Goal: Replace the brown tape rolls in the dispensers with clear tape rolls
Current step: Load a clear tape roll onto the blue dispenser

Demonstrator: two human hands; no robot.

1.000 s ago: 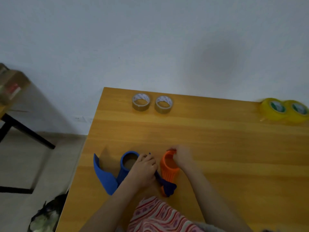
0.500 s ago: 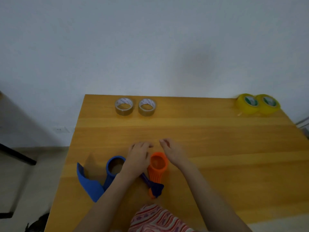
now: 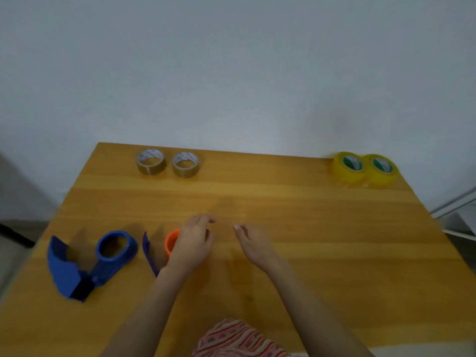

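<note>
A blue tape dispenser (image 3: pixel 113 249) lies at the near left of the wooden table (image 3: pixel 322 228), its hub ring empty. To its right stands an orange dispenser (image 3: pixel 171 243) with a purple part (image 3: pixel 148 253); my left hand (image 3: pixel 193 243) hovers over it and hides its right side, fingers relaxed. My right hand (image 3: pixel 251 240) floats just right of it, loosely curled and holding nothing. Two brown tape rolls (image 3: pixel 150 161) (image 3: pixel 185 164) lie flat at the far left edge. Two clear yellowish rolls with green cores (image 3: pixel 349 166) (image 3: pixel 381 169) sit at the far right corner.
A white wall (image 3: pixel 231 73) rises right behind the table. Floor shows past the table's left edge. A white shelf frame (image 3: pixel 461 215) stands past the right edge. Patterned red-and-white clothing (image 3: pixel 237 338) shows at the bottom of the view.
Both hands have let go of the orange dispenser. My right hand has drawn away to the right and my left hand now lies over the dispenser. The view has swung right.
</note>
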